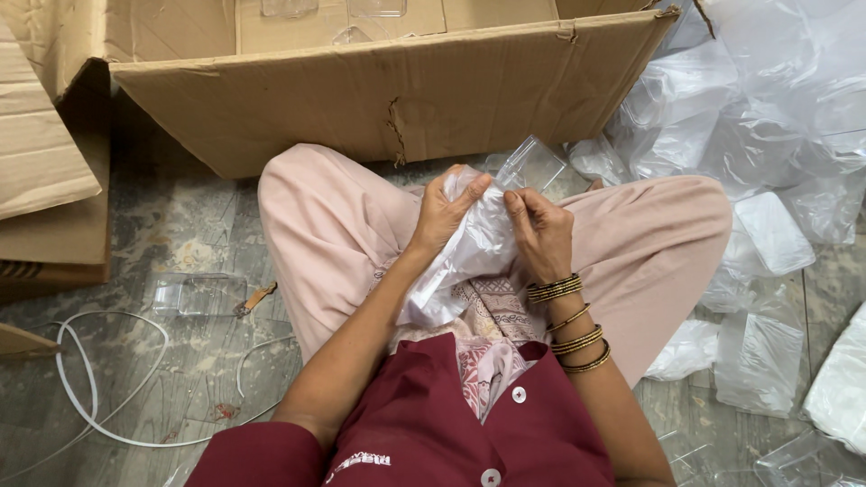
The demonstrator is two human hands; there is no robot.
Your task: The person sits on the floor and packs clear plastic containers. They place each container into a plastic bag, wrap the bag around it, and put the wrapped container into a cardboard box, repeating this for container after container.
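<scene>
The left hand (444, 215) and the right hand (539, 233) meet just in front of the big cardboard box (397, 99), over the lap of a person sitting cross-legged on the stone floor (171, 225). Both grips are closed on a thin clear plastic bag (469, 252): the left pinches its upper edge between thumb and fingers, the right nips the same edge just beside it, and the bag hangs down toward the lap. A clear plastic container (532, 162) sits at the mouth of the bag, just above the fingers and touching the bag's top edge, close under the box's near wall, whose lower edge is torn at the middle. Right of the box lies a crowded heap of bagged clear containers (767, 180) reaching up to the person's right knee, so there is little free floor on that side. Left of the box the floor is more open, holding only a single clear tray (194, 293), a small wooden-handled tool (257, 299) touching it, and a looping white cord (90, 379) nearer the person
</scene>
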